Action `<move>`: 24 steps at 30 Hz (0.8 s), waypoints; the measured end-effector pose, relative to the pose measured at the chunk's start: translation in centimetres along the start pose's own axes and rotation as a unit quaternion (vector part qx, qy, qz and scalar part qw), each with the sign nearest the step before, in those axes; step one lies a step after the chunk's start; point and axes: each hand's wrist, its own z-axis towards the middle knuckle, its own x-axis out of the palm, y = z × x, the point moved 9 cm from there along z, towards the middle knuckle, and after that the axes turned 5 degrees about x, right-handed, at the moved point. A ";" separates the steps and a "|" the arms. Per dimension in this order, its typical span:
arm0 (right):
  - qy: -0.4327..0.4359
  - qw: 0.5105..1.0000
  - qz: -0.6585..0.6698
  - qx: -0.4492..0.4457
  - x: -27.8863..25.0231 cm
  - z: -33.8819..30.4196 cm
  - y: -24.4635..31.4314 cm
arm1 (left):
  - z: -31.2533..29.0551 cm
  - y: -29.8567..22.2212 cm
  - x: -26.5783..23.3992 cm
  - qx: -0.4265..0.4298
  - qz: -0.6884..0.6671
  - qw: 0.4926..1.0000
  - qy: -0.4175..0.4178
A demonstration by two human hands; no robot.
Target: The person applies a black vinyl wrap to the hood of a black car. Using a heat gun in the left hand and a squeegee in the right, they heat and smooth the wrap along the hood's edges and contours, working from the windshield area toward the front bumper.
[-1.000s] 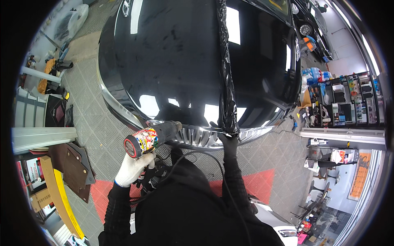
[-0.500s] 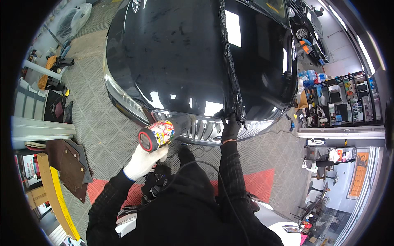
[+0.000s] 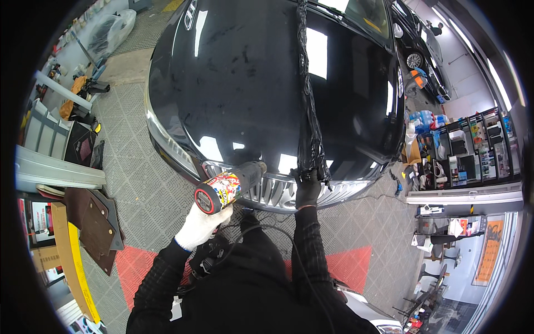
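Note:
My left hand (image 3: 201, 225), in a white glove, is closed around a heat gun (image 3: 227, 188) with a colourful stickered body. Its dark nozzle points up and right, over the hood's front edge above the grille (image 3: 272, 193). My right hand (image 3: 307, 192), in a black glove, grips the front end of a bunched strip of glossy black film (image 3: 310, 119). That strip runs lengthwise along the black car's hood (image 3: 233, 100). Smudges mark the surface left of the strip, while the right side is shiny. A cable (image 3: 286, 234) loops in front of my body.
A white car (image 3: 364, 309) is close behind me. Shelves of supplies (image 3: 473, 147) stand at the right, and another black car (image 3: 420, 50) is at the far right. Brown mats (image 3: 92, 225) and a long cardboard box (image 3: 72, 256) lean at the left.
The heat gun's nozzle has moved up relative to the car, from the grille toward the hood edge. My right hand keeps its grip and shifts slightly left. The whole view has shifted a little.

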 end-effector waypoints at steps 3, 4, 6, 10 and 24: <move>-0.017 0.995 0.096 0.028 -0.7 0.6 -1.5 | 0.1 -0.1 0.0 0.040 -0.036 0.998 -0.012; -0.020 0.999 0.048 0.014 -0.8 0.7 -1.6 | 0.1 0.1 0.1 0.041 -0.044 0.998 -0.012; -0.041 0.992 -0.111 -0.037 -1.0 0.8 -1.0 | 0.0 0.7 -0.3 0.036 -0.039 0.998 -0.033; -0.088 0.988 0.101 0.077 -2.3 1.1 -3.1 | -0.6 2.1 -0.6 0.004 -0.039 0.998 -0.041; -0.193 0.964 0.149 0.106 -2.3 0.3 -1.6 | -2.7 2.3 -0.1 0.054 -0.020 0.997 -0.057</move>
